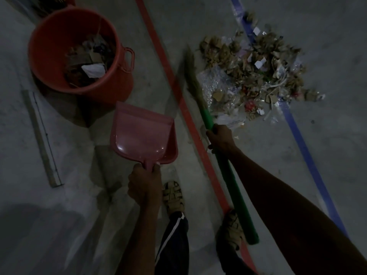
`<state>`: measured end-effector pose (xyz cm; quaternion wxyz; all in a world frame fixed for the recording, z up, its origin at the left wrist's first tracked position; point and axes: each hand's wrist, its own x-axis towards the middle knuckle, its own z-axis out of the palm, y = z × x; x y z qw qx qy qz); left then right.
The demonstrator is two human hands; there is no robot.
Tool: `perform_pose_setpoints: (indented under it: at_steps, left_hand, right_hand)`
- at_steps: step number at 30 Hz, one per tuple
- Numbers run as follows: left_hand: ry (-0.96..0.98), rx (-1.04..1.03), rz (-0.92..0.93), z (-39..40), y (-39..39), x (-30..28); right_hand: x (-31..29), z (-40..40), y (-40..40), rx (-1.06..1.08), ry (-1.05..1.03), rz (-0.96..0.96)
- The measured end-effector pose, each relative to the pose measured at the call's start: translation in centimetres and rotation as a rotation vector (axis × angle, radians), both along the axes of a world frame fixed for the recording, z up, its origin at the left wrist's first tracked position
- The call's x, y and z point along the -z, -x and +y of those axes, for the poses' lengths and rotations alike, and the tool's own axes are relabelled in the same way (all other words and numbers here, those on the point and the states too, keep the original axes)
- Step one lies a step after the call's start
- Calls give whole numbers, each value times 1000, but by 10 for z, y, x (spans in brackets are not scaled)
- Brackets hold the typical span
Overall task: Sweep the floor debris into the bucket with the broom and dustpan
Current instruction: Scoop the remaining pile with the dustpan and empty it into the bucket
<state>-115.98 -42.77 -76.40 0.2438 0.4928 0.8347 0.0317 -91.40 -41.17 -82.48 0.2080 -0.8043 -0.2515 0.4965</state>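
Debris (256, 76) heaped right of bucket (79, 50) (part-filled); red floor line (174, 86) between. Left hand (145, 185) grips dustpan (143, 135) handle; right hand (221, 139) grips broom (224, 165).

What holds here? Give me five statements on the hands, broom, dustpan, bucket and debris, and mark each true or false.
1. The left hand grips the handle of the pink dustpan. True.
2. The dustpan is full of debris. False: its tray is bare.
3. The right hand grips the green handle of the broom. True.
4. The orange bucket is empty. False: it already holds cardboard scraps and paper.
5. The debris pile lies between the bucket and the red floor line. False: the pile lies on the far side of the red line from the bucket, across the blue line.
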Motion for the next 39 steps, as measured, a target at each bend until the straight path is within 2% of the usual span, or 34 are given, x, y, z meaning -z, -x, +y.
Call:
perform_pose_setpoints:
  at_steps: [5, 8, 11, 15, 21, 25, 30, 34, 39]
  left_hand:
    - [-54, 35, 14, 4, -6, -8]
    - [-81, 70, 13, -12, -18, -13]
    - [-101, 78, -1, -44, -40, -13]
    - [-91, 56, -17, -101, -75, -17]
    - [-111, -34, -157, -199, -109, -28]
    - [-123, -100, -170, -257, -122, -30]
    - [-81, -156, -177, -308, -137, -25]
    - [-74, -165, -174, -343, -149, -8]
    - [-54, -183, -109, -378, -165, 3]
  right_hand:
    - [13, -29, -35, 112, 216, 84]
    - [16, -53, -67, 117, 277, -11]
    - [18, -79, -100, 87, 185, -130]
    - [1, -125, -128, 0, 8, -195]
    - [-32, -216, -145, -305, -116, -125]
    - [-25, -265, -156, -441, -47, -35]
    - [10, -305, -166, -554, 164, -1]
    - [40, -330, -179, -449, 246, -87]
    - [54, -347, -195, -420, 151, -245]
